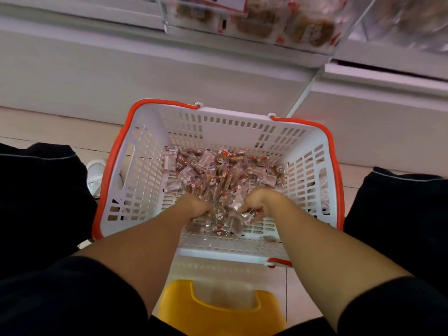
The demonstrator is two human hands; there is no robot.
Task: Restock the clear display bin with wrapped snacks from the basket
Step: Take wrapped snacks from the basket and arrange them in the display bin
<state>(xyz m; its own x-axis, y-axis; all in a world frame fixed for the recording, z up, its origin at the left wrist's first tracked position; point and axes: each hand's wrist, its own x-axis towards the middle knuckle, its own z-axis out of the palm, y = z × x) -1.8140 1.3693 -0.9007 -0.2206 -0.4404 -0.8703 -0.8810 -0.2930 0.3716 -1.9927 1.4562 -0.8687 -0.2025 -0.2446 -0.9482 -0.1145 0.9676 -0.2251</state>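
Note:
A white slotted basket [145, 170] with an orange rim stands on the floor between my knees. Many small clear-wrapped brown snacks [218, 175] lie heaped on its bottom. Both hands are down inside it, at the near side of the heap. My left hand [194, 206] has its fingers curled into the snacks and holds a bunch of them. My right hand [258, 202] grips more wrapped snacks from the other side. The two hands face each other with a clump of snacks between them. The clear display bin [257, 20] hangs at the top, blurred, with wrapped snacks in it.
A white shelf base [97, 76] rises behind the basket. A yellow stool [218, 311] sits under me, near the basket's front wall. A white shoe [95, 173] shows left of the basket. My dark trouser legs flank it on both sides.

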